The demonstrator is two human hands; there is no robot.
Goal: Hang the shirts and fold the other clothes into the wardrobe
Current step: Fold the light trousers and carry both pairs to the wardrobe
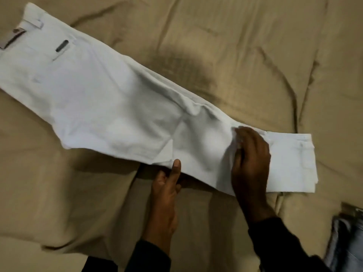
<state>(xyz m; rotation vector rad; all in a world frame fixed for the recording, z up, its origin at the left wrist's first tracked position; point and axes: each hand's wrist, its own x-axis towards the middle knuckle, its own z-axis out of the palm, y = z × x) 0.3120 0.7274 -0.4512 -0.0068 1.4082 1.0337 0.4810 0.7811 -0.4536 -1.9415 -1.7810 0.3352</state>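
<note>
- While a pair of white trousers [110, 99] is lying stretched out across the tan bed cover [235, 46], legs laid one on the other, the folding is judged to be only at an early stage.
- No crosswise fold is being shown yet; the waistband is lying far left and the hems far right.
- The wardrobe is not being shown, so putting away is judged to be still left, as is any hanging of shirts.
- The near edge of the trousers is being pinched by the left hand [167, 185], thumb on top and fingers tucked beneath.
- Cloth close to the hems is being bunched and gripped by the curled fingers of the right hand [251, 160].
- Another garment of bluish denim [347, 240] is being left at the lower right, apart from both hands.
</note>
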